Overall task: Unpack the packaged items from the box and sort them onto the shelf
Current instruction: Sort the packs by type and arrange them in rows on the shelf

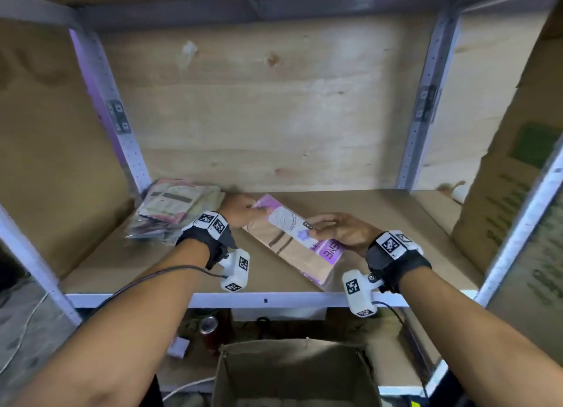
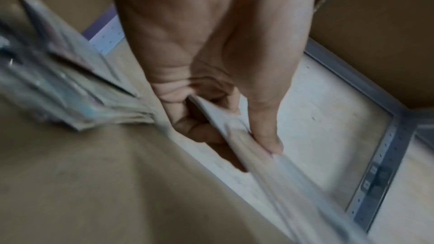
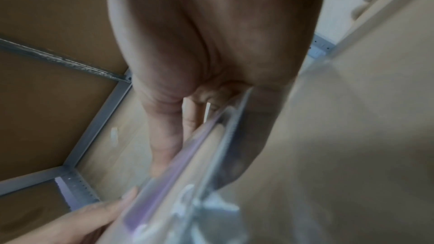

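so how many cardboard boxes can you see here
2. One open cardboard box sits on the floor below the shelf's front rail, at bottom centre. A second, larger printed cardboard box stands at the right edge of the shelf. Others may lie out of view.

Pretty dim, soft indoor light; head view warps at 3 and 9 o'clock, both wrist views heavily motion-blurred.

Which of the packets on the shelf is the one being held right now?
The purple-edged packet mid-shelf, gripped by the left hand at its far end and the right hand near its front. The stack of packets at the left lies untouched.
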`<state>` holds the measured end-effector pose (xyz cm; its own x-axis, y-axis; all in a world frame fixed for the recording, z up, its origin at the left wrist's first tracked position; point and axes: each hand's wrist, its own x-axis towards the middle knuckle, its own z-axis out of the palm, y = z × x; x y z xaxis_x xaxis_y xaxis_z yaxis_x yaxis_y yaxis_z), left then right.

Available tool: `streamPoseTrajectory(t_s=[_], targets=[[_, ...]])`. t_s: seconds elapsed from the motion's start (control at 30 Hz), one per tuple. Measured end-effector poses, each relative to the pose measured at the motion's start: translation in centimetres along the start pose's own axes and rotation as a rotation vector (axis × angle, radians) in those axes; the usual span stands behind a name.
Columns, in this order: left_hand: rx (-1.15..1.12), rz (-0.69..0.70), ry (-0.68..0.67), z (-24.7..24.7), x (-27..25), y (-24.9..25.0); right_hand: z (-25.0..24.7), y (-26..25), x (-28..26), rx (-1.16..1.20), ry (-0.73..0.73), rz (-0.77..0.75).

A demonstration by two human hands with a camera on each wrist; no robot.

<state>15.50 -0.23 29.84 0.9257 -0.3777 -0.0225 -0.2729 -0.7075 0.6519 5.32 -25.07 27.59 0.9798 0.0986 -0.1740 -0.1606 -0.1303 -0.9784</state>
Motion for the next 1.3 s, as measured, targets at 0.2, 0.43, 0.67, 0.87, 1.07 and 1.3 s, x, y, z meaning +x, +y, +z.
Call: streamPoseTrajectory(t_s=[0.2, 0.43, 0.67, 0.87, 1.07, 1.3], targets=[[-0.209, -0.060, 0.055, 1.6, 2.5, -0.6, -2.7, 2.5, 0.2, -0.078, 0.107, 0.027], [-0.520, -0.205, 0.145, 4.1, 7.0, -1.5, -6.3, 4.4, 0.4, 0.241, 0.265, 0.034], [-0.667, -0.266, 0.080, 7.5, 10.0, 0.8, -9.1, 4.8, 0.3, 0.433, 0.493, -0.041], [-0.855, -0.297, 0.098, 10.8, 10.5, 2.1, -7.2, 6.8, 1.5, 0.539, 0.535, -0.048], [-0.757, -0.197, -0.115, 10.4, 8.5, 1.8, -6.9, 6.5, 4.3, 0.695, 0.712, -0.070], [-0.470, -0.095, -0.281, 8.6, 8.5, 1.0, -8.0, 6.2, 5.8, 0.569, 0.767, -0.124]])
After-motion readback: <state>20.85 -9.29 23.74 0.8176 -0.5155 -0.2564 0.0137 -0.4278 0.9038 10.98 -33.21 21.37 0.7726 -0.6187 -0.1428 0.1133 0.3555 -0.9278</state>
